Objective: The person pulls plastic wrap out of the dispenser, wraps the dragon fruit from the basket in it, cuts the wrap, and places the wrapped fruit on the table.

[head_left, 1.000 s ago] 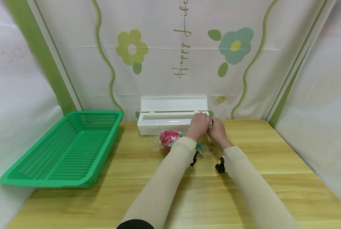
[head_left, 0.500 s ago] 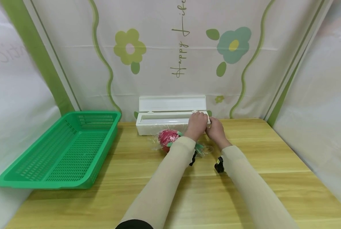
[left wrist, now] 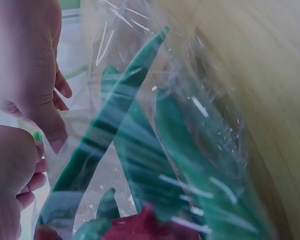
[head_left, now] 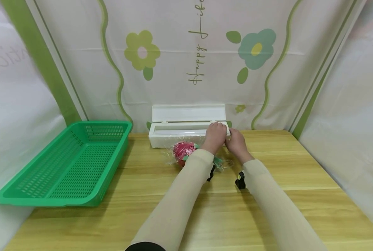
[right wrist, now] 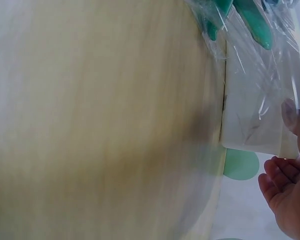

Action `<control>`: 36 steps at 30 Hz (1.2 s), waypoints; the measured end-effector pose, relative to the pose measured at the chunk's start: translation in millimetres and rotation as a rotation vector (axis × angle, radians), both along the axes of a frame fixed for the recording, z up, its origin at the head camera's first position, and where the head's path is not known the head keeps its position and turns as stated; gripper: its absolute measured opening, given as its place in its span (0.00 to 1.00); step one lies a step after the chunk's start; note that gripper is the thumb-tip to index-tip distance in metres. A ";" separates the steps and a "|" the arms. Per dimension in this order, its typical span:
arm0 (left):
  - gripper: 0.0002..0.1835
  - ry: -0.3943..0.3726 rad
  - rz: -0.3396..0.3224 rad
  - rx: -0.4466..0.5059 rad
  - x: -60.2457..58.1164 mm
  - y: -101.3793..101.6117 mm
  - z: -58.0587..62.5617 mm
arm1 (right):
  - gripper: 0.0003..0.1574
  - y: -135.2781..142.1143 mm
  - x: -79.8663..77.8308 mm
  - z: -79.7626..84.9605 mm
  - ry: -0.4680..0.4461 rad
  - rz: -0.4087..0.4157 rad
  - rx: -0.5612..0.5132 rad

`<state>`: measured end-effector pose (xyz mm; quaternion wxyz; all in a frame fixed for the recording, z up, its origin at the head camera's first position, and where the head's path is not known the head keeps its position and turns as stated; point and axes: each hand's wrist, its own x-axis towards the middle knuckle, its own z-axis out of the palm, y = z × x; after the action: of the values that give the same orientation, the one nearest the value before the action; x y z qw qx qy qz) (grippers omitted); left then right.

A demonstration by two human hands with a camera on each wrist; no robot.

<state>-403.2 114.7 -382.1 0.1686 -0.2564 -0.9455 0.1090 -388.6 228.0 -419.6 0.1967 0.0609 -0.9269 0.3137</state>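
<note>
A white cling film dispenser point(head_left: 164, 141) stands at the back of the table, lid raised, a white roll inside. My left hand point(head_left: 215, 136) lies over its right end with curled fingers. Beside it my right hand point(head_left: 237, 144) grips the same end corner; the right wrist view shows its thumb point(right wrist: 290, 116) on the front wall and fingers past the end. Whether either hand also pinches film is hidden. In front lies a red dragon fruit point(head_left: 182, 150) with green scales point(left wrist: 135, 150), wrapped in clear film point(left wrist: 210, 100), partly behind my left forearm.
A green perforated basket point(head_left: 111, 177) stands at the left of the wooden table point(head_left: 286, 209). Behind the dispenser hangs a white curtain point(head_left: 173, 87) with printed flowers. Similar cloth encloses both sides.
The view has shifted slightly. Both hands stay at the dispenser's right end, and a dark spot between them one second ago no longer shows. The dragon fruit has not moved.
</note>
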 end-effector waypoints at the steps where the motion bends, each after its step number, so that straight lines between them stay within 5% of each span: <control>1: 0.15 -0.003 0.002 -0.001 0.1 -0.5 0.3 | 0.18 -0.3 0.3 0.3 0.001 0.002 -0.001; 26: 0.12 -0.022 0.059 0.028 -5.8 -23.6 5.5 | 0.22 1.1 1.5 5.0 -0.055 0.023 -0.060; 36: 0.13 -0.055 0.091 0.021 0.4 -35.0 9.9 | 0.23 -0.3 0.7 2.5 -0.079 0.022 -0.032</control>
<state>-402.8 79.6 -372.3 0.1399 -0.2141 -0.9616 0.0995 -387.8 227.7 -417.1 0.1576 0.0557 -0.9280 0.3331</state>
